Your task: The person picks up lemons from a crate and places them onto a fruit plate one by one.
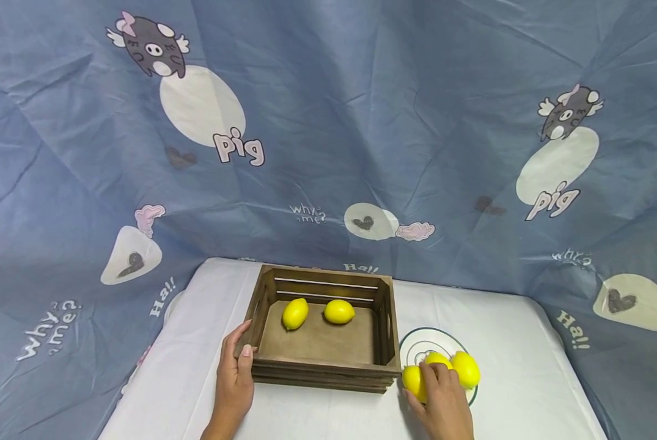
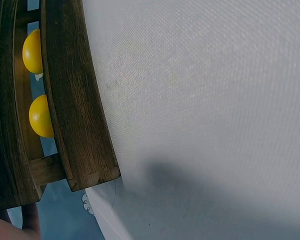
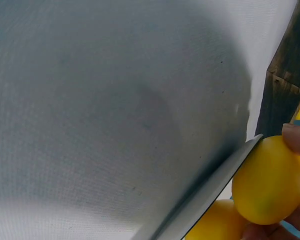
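Note:
My left hand (image 1: 236, 376) rests against the left end of a brown slatted wooden crate (image 1: 322, 373), its fingers and thumb at the front left corner. Inside the crate lie two yellow lemons, one lemon (image 1: 295, 314) tilted upright at the left and another lemon (image 1: 339, 311) on its side. To the right, my right hand (image 1: 444, 397) holds a lemon (image 3: 270, 180) between thumb and fingers at the left of a white plate (image 1: 424, 335). Two more lemons are on the plate, one lemon (image 1: 438, 359) partly covered by the fingers, the other lemon (image 1: 466, 370) at the right.
A white cloth (image 1: 504, 330) covers the table under the crate and plate. Behind and at both sides hangs a blue curtain (image 1: 306, 153) with pig prints. The crate's right end stands close to the plate's left edge.

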{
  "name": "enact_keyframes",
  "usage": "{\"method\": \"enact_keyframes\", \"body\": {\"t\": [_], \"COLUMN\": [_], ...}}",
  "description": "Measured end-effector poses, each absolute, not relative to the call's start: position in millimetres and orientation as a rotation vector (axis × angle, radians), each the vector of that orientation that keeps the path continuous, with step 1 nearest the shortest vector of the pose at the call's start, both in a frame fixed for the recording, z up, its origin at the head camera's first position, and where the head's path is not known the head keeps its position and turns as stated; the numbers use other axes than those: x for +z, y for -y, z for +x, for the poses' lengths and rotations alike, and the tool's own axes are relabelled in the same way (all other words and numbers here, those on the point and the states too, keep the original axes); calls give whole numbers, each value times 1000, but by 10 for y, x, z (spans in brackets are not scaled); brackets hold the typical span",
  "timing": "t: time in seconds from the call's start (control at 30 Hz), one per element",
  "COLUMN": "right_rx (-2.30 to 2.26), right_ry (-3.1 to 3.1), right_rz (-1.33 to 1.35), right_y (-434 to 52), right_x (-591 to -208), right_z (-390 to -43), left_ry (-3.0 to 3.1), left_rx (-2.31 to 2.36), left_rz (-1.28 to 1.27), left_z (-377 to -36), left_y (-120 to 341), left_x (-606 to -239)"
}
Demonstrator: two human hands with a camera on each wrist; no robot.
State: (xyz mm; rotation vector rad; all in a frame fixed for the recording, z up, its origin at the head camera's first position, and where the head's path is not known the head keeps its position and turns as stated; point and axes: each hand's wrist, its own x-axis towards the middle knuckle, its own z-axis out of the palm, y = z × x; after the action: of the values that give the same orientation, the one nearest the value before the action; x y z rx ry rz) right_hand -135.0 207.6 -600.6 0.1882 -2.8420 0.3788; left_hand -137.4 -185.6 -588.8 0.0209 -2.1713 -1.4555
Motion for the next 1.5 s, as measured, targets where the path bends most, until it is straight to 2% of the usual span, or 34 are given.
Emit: {"method": "enact_keyframes", "body": {"t": [0.73,1.17,1.5], "right_rx": [355,435,547], "right_ry": [2684,2527,2592], "right_rz": [249,344,278], "right_y": [-2089,-2193,-2218], "right_x": [-6082,-5961,-5842], "right_z": [-1362,-1416,-1402], "left_ry": [2186,2166,2165], "left_rx": [-1457,-1464,-1454], "left_rz": [36,15,13], "left_z": [-1376,-1374,-1379], "left_y": [1864,1870,1863], "left_x": [-5892,-5902,-5898]}}
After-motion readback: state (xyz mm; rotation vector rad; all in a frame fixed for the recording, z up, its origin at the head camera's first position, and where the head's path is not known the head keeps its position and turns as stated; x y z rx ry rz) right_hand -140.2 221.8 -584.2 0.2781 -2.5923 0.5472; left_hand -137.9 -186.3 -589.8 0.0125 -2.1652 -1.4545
